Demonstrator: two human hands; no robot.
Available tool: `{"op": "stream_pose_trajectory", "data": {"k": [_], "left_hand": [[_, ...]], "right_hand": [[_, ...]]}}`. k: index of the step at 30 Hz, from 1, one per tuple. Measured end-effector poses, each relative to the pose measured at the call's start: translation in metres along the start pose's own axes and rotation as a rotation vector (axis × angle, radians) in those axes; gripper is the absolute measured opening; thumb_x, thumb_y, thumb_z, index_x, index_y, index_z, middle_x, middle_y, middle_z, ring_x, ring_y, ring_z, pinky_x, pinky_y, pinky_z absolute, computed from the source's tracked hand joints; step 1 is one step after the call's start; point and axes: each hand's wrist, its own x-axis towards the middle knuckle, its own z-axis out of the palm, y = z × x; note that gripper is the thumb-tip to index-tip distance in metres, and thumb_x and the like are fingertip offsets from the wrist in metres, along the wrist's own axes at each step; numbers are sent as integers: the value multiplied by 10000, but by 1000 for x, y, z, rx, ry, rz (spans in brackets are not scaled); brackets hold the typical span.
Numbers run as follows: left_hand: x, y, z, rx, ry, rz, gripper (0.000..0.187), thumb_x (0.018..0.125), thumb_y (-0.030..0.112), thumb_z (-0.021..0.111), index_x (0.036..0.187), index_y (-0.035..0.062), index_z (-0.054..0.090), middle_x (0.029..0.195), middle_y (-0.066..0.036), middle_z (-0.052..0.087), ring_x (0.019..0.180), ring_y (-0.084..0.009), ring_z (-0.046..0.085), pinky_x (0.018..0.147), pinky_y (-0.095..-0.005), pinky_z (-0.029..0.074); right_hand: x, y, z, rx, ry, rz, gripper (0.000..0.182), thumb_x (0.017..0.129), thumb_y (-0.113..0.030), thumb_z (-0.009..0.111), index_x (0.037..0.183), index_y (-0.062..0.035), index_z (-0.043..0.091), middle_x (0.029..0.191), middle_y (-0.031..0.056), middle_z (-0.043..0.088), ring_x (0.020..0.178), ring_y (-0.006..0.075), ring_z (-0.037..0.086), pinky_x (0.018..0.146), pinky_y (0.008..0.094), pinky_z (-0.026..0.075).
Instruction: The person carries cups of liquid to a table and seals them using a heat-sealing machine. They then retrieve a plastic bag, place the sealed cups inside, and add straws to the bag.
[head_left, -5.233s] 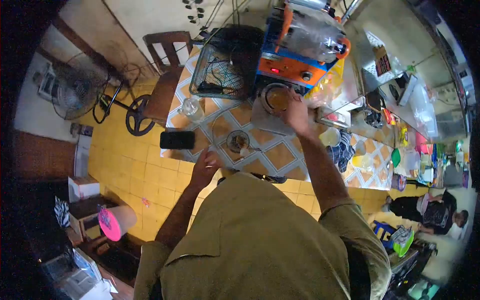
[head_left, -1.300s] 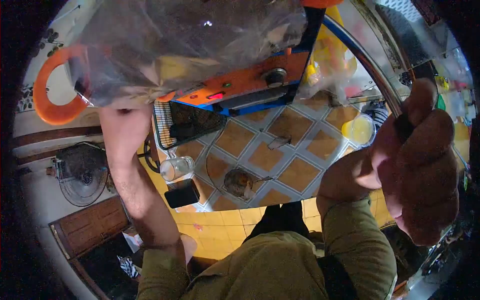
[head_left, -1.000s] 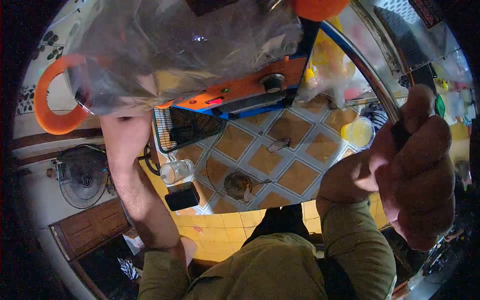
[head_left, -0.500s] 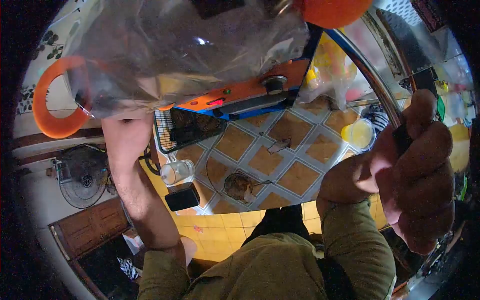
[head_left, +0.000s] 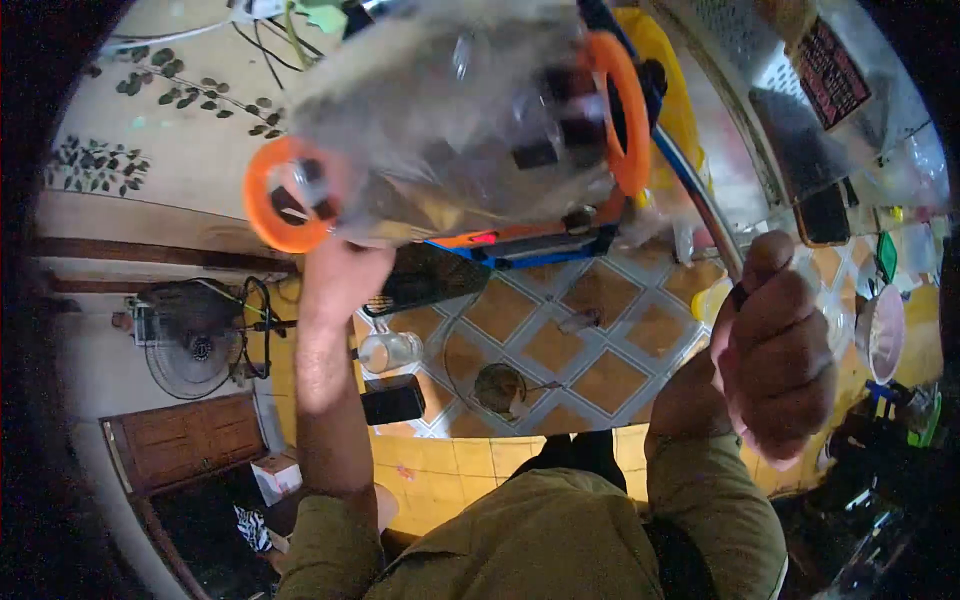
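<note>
A blurred clear plastic bag (head_left: pixel 450 130) with orange rings at both ends fills the upper middle. My left hand (head_left: pixel 345 265) is at its lower left edge, with the fingers hidden behind or under it. My right hand (head_left: pixel 780 350) is wrapped round the lower end of a shiny metal lever (head_left: pixel 700 195) that slants up to the left. Behind the bag stands a blue and orange machine (head_left: pixel 570 245) with a small red lit display. The orange ring (head_left: pixel 262 200) at the left is beside my left wrist.
On the tiled-pattern table (head_left: pixel 520 310) are a glass mug (head_left: pixel 392 352), a black phone (head_left: pixel 395 400), a small round dish (head_left: pixel 499 388), a dark basket and a yellow-lidded cup. A fan (head_left: pixel 195 345) stands at left; a pink basin (head_left: pixel 882 333) is at right.
The view has shifted, and the bag with its rings appears further right on the left side. My right hand and the lever's end appear lower and further left. My right hand still grips the lever.
</note>
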Motion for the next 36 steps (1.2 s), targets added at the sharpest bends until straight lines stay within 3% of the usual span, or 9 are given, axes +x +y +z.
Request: {"op": "stream_pose_trajectory", "data": {"k": [5,10,14,18,26,29,32,35,36], "left_hand": [[11,-28,17,-147,50,241,708,691,-28,604,1325,21,293,1167,-131,477,1030,-241,548,834,-303,476],[10,7,6,-416,90,280,776,666,-126,510,1335,95,184,1132,-107,463,1014,-211,561,746,-289,492],[12,13,-2,-303,126,319,740,717,-96,548,1319,91,161,1023,-214,570,878,-360,640,746,-385,502],[6,26,-15,-349,83,181,703,733,-77,546,1303,103,178,939,-227,580,869,-402,629,753,-425,493],[14,13,-3,-450,104,305,716,747,-74,607,1296,121,189,1031,-192,599,864,-286,646,748,-365,513],[18,12,0,-512,158,447,802,732,-42,697,1325,97,175,1116,-196,582,935,-328,641,805,-392,512],[10,21,-8,-714,11,359,840,717,58,768,1328,96,193,1122,-197,577,998,-346,627,847,-393,503],[14,13,-5,-524,196,491,828,722,163,781,1322,97,214,1097,-209,573,1038,-376,607,857,-416,501],[16,11,-3,-532,203,486,828,722,163,781,1322,97,214,1097,-209,573,1038,-376,607,857,-416,501]], "right_hand": [[18,3,17,62,65,-69,383,895,-374,517,577,-178,436,505,-33,398,506,148,350,608,364,295],[45,-3,34,30,52,-93,399,893,-336,520,563,-135,420,487,-8,406,513,172,354,615,394,286],[83,9,46,84,167,-108,419,896,-301,526,557,-80,417,513,26,420,479,214,387,590,437,355],[167,38,35,294,134,203,372,927,-262,508,613,-85,417,542,0,371,479,137,325,480,290,263],[303,162,57,-297,284,607,450,977,-393,406,762,-29,559,588,41,492,483,168,427,488,344,359],[263,195,36,-994,47,381,470,962,-348,433,924,94,588,792,130,611,737,218,556,719,374,456],[180,105,31,-717,145,399,388,960,-283,514,1140,50,599,1107,160,650,1025,251,593,919,336,435],[33,50,29,-156,565,607,254,963,-239,529,881,-18,624,851,65,614,751,116,552,640,270,459],[-29,68,15,-222,250,558,239,961,-248,507,870,-54,613,810,49,588,720,127,539,608,271,458]]}}
